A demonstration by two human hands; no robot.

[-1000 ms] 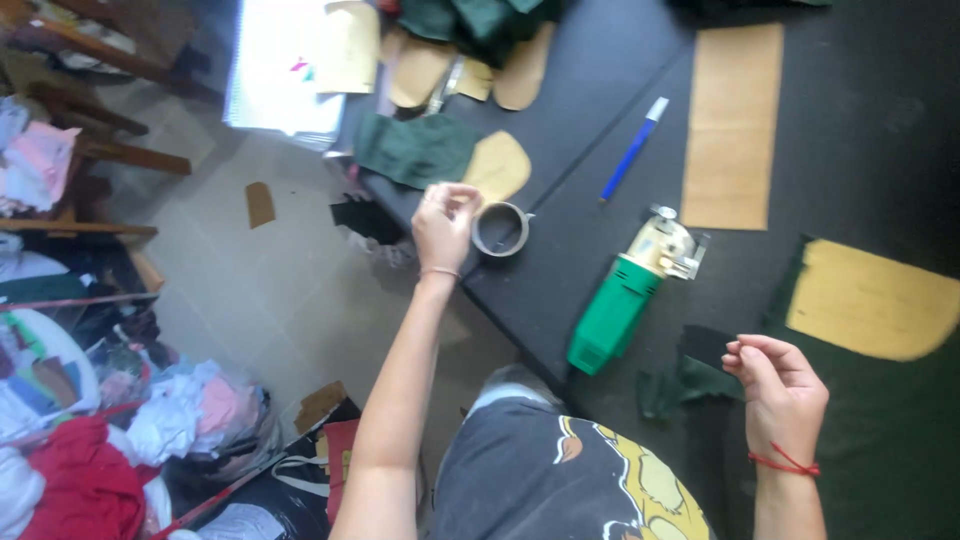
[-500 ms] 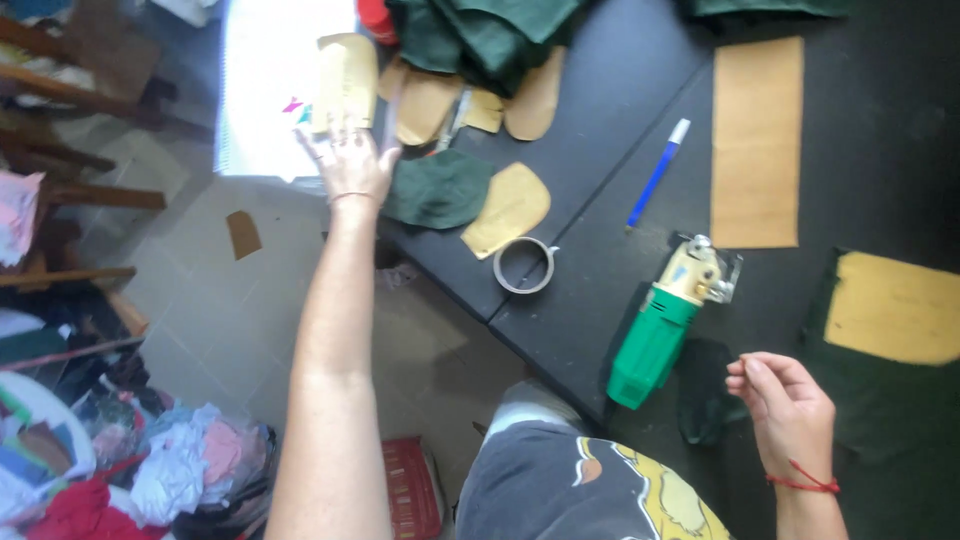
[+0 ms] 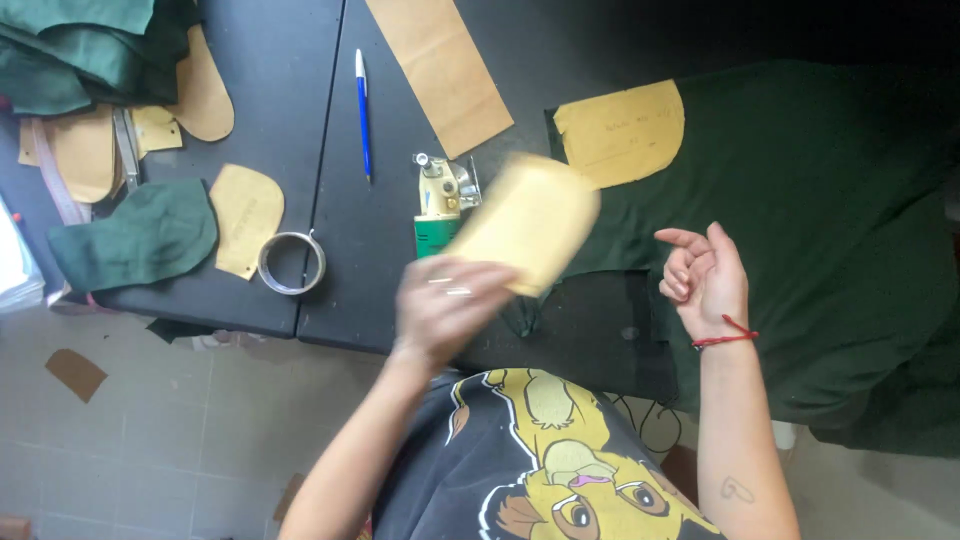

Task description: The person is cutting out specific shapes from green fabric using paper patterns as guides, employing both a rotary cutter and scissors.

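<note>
paper pattern (image 3: 525,222): tan, blurred, above the green cutter (image 3: 437,208), covering its body
left hand (image 3: 445,305): pinches the pattern's near edge
right hand (image 3: 703,275): loosely curled, empty, over dark green cloth (image 3: 830,220)
beyond the cutter: blue pen (image 3: 362,110), tape ring (image 3: 291,262)

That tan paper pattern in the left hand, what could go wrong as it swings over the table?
The paper pattern in the left hand passes right above the green cutting machine; it might snag there. It is blurred, so it could land crooked on the green fabric.
</note>
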